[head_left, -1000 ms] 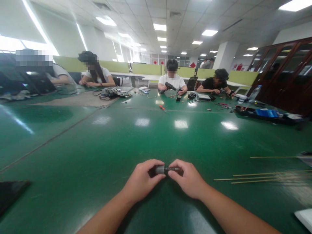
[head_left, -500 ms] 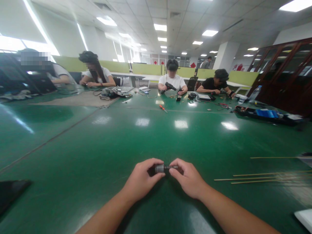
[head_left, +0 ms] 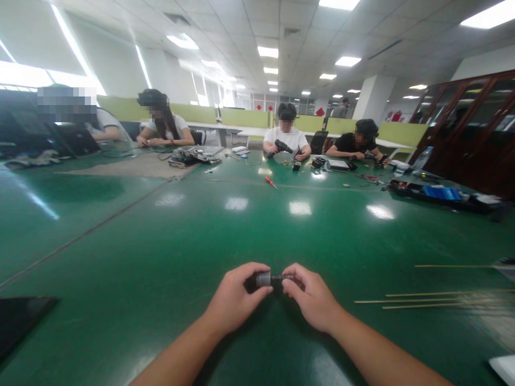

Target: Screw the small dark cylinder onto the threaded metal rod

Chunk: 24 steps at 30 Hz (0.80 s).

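Note:
My left hand [head_left: 235, 297] and my right hand [head_left: 309, 295] meet low over the green table [head_left: 169, 241], knuckles up. Between them they pinch a small dark cylindrical part [head_left: 270, 278] with a grey metal end on the left side. Left thumb and fingers close round the grey end. Fingertips of the right hand close on the thinner dark end. Both forearms come in from the bottom edge.
Several thin wooden sticks [head_left: 426, 300] lie to the right. A dark flat object [head_left: 20, 321] sits at the left edge, a white corner [head_left: 502, 367] at bottom right. Across the table several people work with tools; a red screwdriver [head_left: 270, 182] and a black tray [head_left: 438, 192] lie there.
The hands stay together on the small part, my right fingers shifting slightly along it. The view has tilted up a little.

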Available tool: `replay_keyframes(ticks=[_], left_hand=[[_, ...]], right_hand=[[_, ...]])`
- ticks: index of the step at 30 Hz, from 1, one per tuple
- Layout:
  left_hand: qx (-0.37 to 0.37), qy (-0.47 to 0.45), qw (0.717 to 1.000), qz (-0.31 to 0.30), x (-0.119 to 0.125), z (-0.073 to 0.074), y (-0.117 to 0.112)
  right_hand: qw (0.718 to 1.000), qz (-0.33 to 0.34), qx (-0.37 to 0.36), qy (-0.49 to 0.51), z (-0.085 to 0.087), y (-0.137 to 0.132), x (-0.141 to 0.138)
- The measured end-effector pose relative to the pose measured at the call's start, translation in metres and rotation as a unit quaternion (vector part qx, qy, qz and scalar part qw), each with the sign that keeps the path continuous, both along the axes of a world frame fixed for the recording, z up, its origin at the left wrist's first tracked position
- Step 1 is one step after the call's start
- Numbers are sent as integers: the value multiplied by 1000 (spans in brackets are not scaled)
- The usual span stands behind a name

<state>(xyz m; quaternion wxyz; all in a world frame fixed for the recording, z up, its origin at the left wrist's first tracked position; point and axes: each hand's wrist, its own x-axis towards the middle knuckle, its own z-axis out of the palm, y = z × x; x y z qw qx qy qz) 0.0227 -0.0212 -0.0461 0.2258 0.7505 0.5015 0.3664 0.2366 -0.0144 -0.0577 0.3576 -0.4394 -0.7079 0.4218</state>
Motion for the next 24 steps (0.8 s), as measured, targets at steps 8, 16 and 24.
replay_keyframes(ticks=[8,16,24], left_hand=[[2,-5,1000,5,-1,2,0],[3,1,1000,6,-2,1,1],[10,-3,1000,15,-3,0,2]], right_hand=[[1000,-4,-2,7,2,-2,-1],[1000,-10,-8,22,0,-1,0],[999,-15,-14,45,-4,1,0]])
